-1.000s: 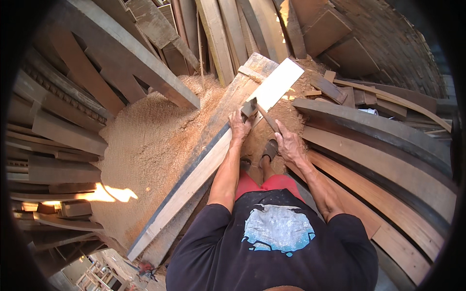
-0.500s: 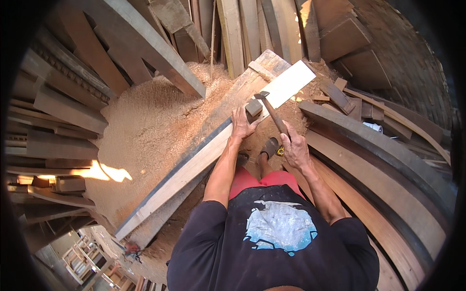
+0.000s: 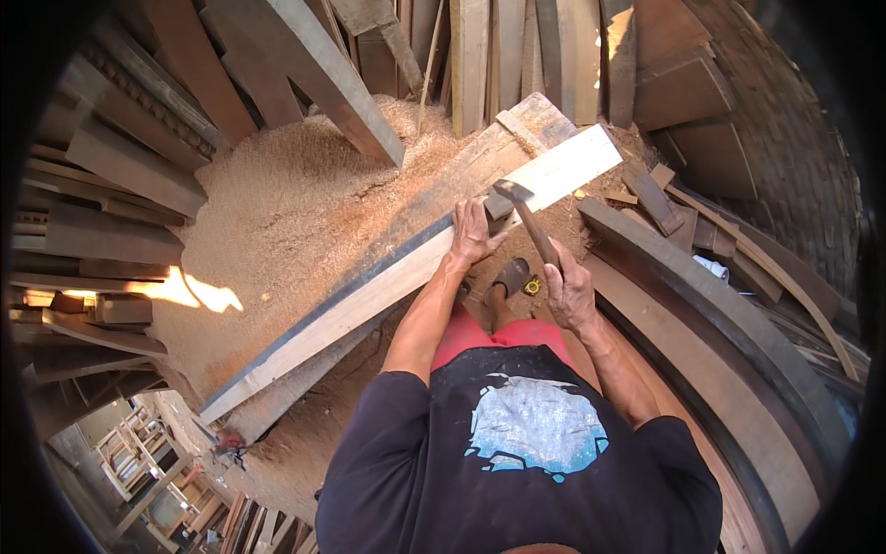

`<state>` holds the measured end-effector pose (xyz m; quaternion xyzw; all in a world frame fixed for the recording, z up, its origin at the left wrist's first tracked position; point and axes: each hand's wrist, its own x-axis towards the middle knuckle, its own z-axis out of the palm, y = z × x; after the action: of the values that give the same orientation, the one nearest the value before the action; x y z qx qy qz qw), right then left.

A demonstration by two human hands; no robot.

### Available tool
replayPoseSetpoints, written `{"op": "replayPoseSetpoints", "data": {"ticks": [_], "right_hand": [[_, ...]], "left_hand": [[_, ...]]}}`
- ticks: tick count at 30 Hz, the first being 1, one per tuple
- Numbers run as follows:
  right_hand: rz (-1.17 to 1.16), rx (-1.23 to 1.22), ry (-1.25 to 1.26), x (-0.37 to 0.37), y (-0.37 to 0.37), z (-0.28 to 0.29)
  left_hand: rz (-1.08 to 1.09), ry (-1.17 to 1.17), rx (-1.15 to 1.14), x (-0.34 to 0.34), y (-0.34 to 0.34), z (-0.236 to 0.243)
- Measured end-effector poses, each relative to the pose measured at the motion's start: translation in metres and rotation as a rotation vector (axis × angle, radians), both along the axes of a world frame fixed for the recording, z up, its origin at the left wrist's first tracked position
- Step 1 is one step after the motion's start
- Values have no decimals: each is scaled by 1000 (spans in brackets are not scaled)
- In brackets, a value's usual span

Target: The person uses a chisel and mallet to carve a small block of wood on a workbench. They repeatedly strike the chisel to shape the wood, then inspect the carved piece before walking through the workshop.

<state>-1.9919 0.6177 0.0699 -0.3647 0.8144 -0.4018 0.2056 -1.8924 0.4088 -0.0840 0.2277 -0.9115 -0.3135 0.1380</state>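
My right hand point(image 3: 571, 288) is wrapped round the wooden handle of a hammer point(image 3: 535, 229). The hammer's head lies at or just over a dark wooden block point(image 3: 499, 207); whether they touch I cannot tell. My left hand point(image 3: 473, 233) grips this block from its left side, and the fingers partly hide it. Under both hands a long pale plank point(image 3: 369, 284) with a dark edge runs from lower left to upper right. It rests on a rough, wider board point(image 3: 480, 159) with a small crosspiece at its far end.
Wood shavings point(image 3: 277, 222) are heaped left of the plank. Timber boards point(image 3: 475, 65) lean along the far side, and more are stacked on the left. Long curved beams point(image 3: 701, 286) lie close on my right. A yellow tape measure point(image 3: 532, 286) is by my foot.
The hammer's head has come slightly lower and nearer the block, and my right hand has shifted with it. The block sits at a different tilt in my left hand. The whole view has turned slightly.
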Motion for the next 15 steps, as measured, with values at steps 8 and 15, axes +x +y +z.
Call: {"op": "replayPoseSetpoints", "data": {"ticks": [8,15], "right_hand": [[45,153,-99,-3,-4,12],[35,283,-68,-6,-9,4]], "left_hand": [[8,-35,-8,-1,1,4],[11,-101,-3,3,2,1]]}}
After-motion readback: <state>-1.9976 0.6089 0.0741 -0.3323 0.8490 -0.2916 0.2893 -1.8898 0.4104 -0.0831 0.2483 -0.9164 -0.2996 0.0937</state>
